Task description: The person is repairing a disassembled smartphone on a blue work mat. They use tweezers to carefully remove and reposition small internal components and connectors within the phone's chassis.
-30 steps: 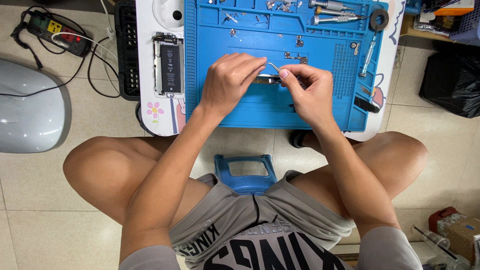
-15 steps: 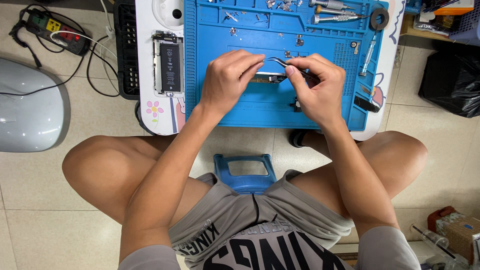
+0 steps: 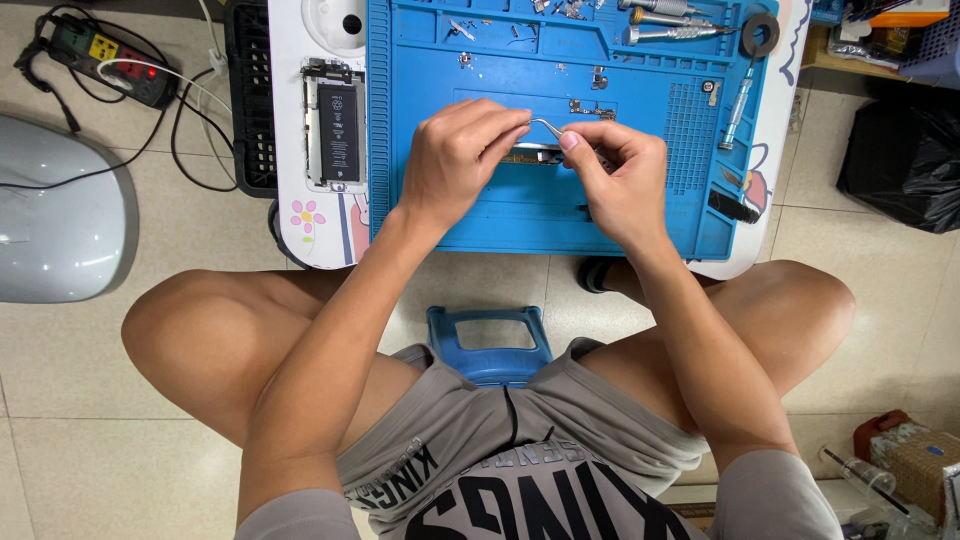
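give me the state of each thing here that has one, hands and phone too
left hand: pinching the small part on the mat
right hand: holding tweezers, tip at the part
small part: flat on blue mat
opened phone: back off, battery showing
power strip: plug inserted

A small white table (image 3: 300, 215) carries a blue work mat (image 3: 520, 215) and an opened phone (image 3: 337, 125).

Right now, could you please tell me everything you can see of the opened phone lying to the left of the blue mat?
The opened phone lies flat on the white table, just left of the blue mat, long axis pointing away from the person. Its inside faces up: a long black battery fills the middle within a thin silvery frame, with small metallic parts at the far end. No hand touches it; a black tray borders its left side.
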